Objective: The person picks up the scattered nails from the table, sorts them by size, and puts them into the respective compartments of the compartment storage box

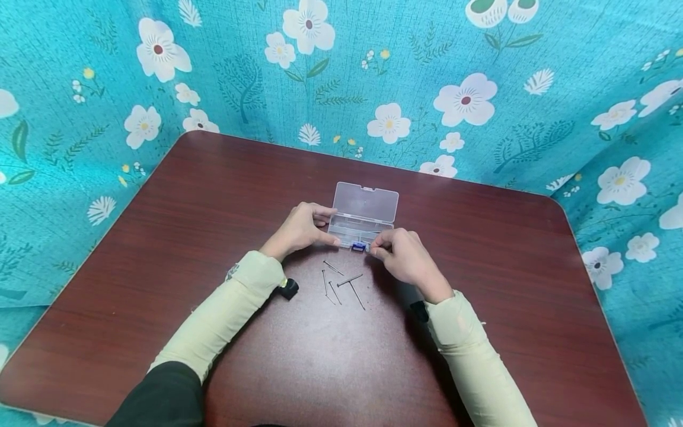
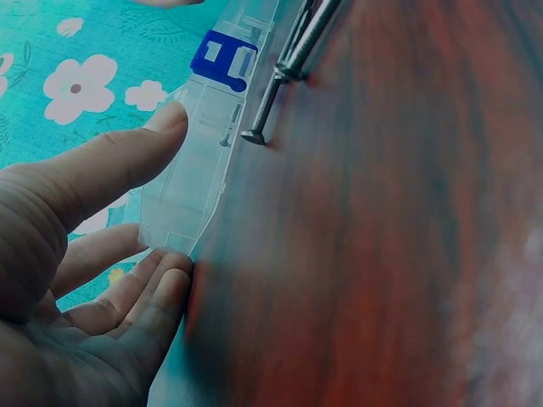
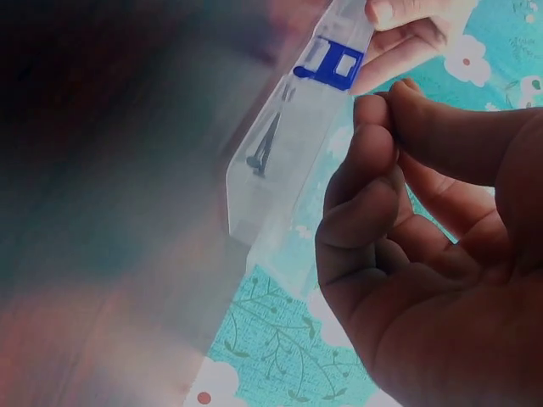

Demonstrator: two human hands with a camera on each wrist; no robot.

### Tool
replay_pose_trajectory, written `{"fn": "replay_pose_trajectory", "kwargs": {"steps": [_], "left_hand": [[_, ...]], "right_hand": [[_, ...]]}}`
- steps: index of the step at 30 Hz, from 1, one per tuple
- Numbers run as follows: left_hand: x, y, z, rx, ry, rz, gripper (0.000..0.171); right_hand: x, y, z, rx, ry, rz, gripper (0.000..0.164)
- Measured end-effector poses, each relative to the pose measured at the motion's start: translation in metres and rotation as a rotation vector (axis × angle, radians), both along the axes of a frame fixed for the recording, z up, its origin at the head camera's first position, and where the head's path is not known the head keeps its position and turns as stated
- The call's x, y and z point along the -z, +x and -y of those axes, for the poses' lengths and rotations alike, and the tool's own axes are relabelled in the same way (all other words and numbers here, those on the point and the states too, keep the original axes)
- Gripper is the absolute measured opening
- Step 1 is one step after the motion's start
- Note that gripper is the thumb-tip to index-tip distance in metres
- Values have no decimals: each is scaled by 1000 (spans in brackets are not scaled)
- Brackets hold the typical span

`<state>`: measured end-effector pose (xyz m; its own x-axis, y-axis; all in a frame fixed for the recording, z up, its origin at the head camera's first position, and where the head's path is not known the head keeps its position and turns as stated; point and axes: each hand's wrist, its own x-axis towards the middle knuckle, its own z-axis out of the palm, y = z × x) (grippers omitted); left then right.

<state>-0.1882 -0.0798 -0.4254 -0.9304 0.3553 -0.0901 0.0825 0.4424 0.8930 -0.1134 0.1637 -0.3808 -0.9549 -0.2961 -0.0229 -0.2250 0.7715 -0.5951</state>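
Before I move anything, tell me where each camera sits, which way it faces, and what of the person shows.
Head: worn there, facing forward and down at the table, clear box and nails; left hand, right hand and sleeves show.
Left wrist: worn there, facing the box's front; left hand large, a bit of the right at top.
Right wrist: worn there, facing the box's front; right hand large, part of the left beyond.
Wrist views share the blue latch.

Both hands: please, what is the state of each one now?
Left hand: holding the clear plastic box by its left end.
Right hand: closed, thumb against fingertips; whether it holds anything cannot be told.
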Motion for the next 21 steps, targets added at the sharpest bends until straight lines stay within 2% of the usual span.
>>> {"fn": "replay_pose_trajectory", "kwargs": {"steps": [13,21], "left_hand": [[0,0,0,-7,2,3,74],[2,0,0,-1,-2,-5,73]], "right_hand": [[9,14,13,-159,48,-9,11],[13,18,19,-182,98,19,8]]}}
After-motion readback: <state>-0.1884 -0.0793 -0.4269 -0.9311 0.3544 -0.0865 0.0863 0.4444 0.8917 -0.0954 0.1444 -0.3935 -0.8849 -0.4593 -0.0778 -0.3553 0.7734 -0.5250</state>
